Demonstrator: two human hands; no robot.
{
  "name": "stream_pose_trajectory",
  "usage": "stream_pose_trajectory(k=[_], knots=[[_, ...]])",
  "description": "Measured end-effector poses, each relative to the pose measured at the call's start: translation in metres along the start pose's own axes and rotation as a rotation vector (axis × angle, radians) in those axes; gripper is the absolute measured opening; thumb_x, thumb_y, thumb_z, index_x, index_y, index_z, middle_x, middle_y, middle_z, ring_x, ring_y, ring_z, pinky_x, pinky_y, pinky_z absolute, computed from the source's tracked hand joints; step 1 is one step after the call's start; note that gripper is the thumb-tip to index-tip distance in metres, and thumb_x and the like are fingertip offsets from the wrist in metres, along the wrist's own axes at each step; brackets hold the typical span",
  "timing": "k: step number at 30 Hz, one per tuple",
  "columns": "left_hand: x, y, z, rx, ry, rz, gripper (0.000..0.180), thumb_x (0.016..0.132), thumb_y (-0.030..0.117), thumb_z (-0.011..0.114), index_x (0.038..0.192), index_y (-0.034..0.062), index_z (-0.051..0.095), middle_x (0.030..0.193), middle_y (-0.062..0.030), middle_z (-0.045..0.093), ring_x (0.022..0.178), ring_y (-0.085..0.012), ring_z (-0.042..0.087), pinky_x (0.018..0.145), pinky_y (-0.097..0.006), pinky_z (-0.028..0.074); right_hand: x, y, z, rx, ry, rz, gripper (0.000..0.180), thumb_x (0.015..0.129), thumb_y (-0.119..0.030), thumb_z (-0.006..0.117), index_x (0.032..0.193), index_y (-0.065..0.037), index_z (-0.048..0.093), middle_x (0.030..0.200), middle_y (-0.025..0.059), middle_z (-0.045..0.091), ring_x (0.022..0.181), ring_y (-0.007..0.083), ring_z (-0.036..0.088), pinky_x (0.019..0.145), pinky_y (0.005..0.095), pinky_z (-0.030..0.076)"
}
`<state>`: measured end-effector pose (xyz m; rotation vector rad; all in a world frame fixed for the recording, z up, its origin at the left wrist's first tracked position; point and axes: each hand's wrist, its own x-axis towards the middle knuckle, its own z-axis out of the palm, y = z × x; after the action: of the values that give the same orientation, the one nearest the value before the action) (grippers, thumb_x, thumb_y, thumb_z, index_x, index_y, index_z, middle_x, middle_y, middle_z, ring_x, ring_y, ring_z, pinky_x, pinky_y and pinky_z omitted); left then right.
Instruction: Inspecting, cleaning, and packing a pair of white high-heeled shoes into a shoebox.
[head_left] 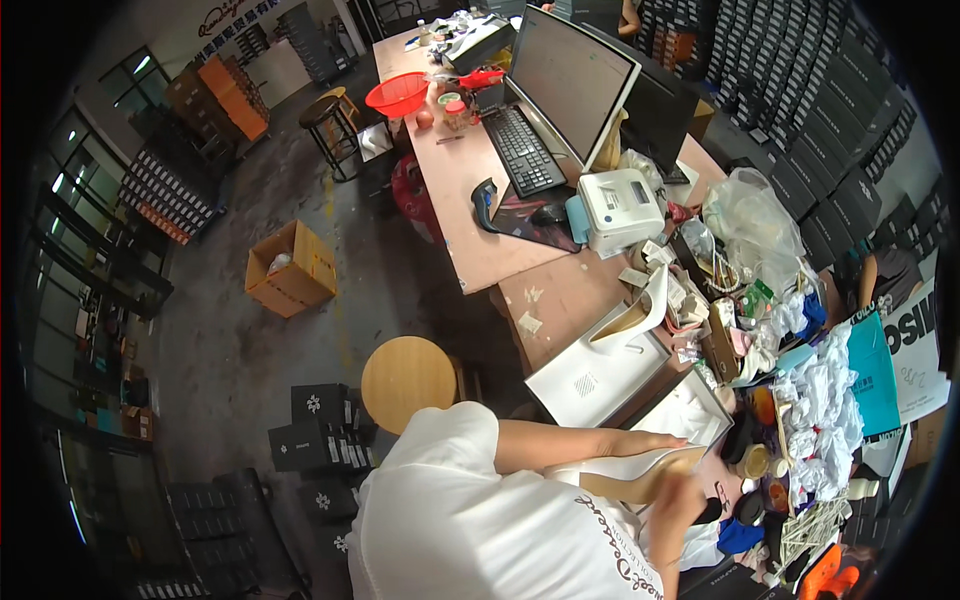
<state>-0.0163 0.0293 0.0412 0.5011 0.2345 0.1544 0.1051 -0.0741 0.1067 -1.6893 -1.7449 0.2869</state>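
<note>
A white high-heeled shoe [612,467] with a tan insole lies sideways in front of my body, close against my white shirt. My left hand [645,441] grips it along its far edge, fingers pointing right. At the shoe's right end is my right hand [680,497], curled and smeared by motion; whether it holds anything I cannot make out. A second white heeled shoe [652,303] with a tan inside stands at the far end of a white box lid [585,385]. Just beyond my hands, an open shoebox [712,405] has white paper inside.
Along the right lie crumpled white paper [822,400], a clear plastic bag [755,215] and small jars. A label printer [620,208], scanner [484,205], keyboard [524,150] and monitor [575,85] occupy the table. A round stool [408,383] and stacked dark boxes [305,445] are at left.
</note>
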Motion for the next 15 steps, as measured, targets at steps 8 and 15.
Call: stream_pose_trajectory(k=[8, 15], knots=[[0.010, -0.007, -0.020, -0.002, 0.048, -0.046, 0.051, 0.092, 0.044, 0.045, 0.127, 0.0069, 0.048, 0.117, -0.0028, 0.054, 0.101, -0.0107, 0.052, 0.088, -0.025, 0.042, -0.008, 0.009, 0.010, -0.058, 0.060, -0.128, 0.004, 0.080, -0.002, 0.055, 0.076, -0.005, 0.057, 0.064, 0.0150, 0.054, 0.057, 0.0312, 0.057, 0.050, 0.0373, 0.043], [-0.001, 0.002, -0.017, -0.135, 0.088, -0.077, 0.045, 0.094, 0.035, 0.045, 0.128, 0.0048, 0.045, 0.116, -0.0045, 0.056, 0.100, -0.0142, 0.055, 0.088, -0.030, 0.046, 0.003, 0.017, -0.005, -0.208, -0.245, 0.013, 0.023, 0.058, -0.022, 0.070, 0.070, -0.007, 0.058, 0.063, 0.0116, 0.050, 0.056, 0.0304, 0.052, 0.050, 0.0409, 0.038]])
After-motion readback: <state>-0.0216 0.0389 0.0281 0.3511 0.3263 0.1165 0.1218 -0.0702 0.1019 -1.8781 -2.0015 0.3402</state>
